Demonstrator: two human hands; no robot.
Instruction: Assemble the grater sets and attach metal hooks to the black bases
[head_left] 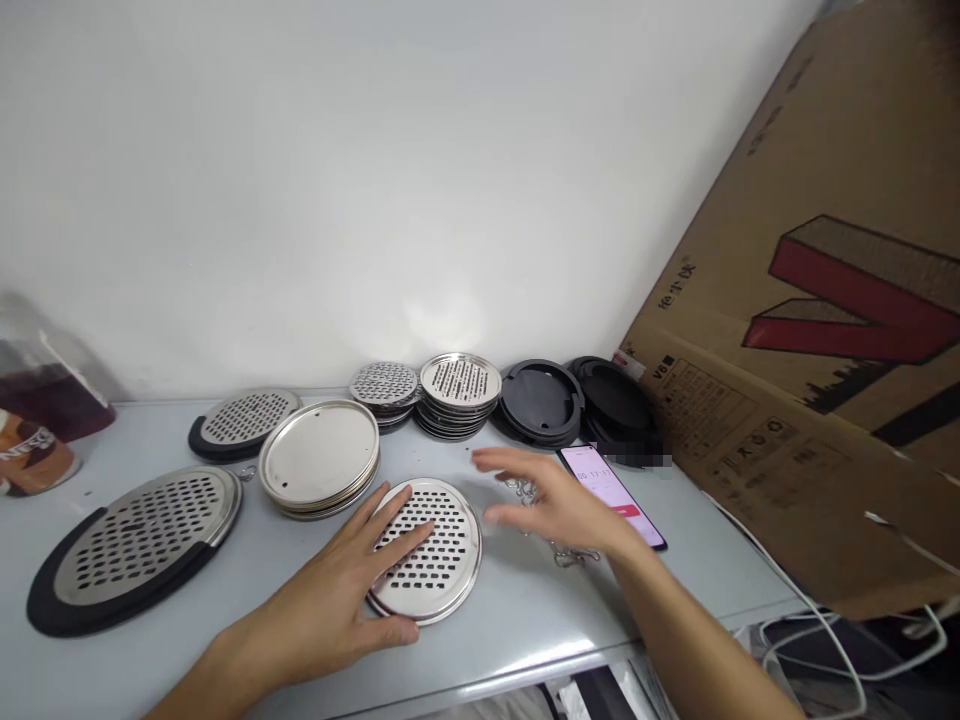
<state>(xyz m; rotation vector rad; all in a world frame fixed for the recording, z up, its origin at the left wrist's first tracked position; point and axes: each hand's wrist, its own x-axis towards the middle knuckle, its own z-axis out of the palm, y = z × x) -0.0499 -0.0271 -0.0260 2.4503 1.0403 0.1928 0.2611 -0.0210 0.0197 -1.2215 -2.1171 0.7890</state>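
Observation:
A round perforated metal plate [442,545] lies on the table in front of me, with a smooth rim showing beneath it. My left hand [356,580] rests on its left side, fingers spread over the holes and thumb by the near edge. To the right of the plate, my right hand [551,495] hovers with thumb and fingers apart and nothing between them. Small metal chains with clips [574,555] lie under and beside it, partly hidden by the hand. Left of the plate is a stack of plain metal discs [322,455].
Farther back stand stacks of perforated discs [460,380] and black rings [541,400]. Black-rimmed graters [142,540] lie at left, near a paper cup [34,455]. A phone [615,495] lies at right before a large cardboard box [810,330]. White cables [817,610] hang there.

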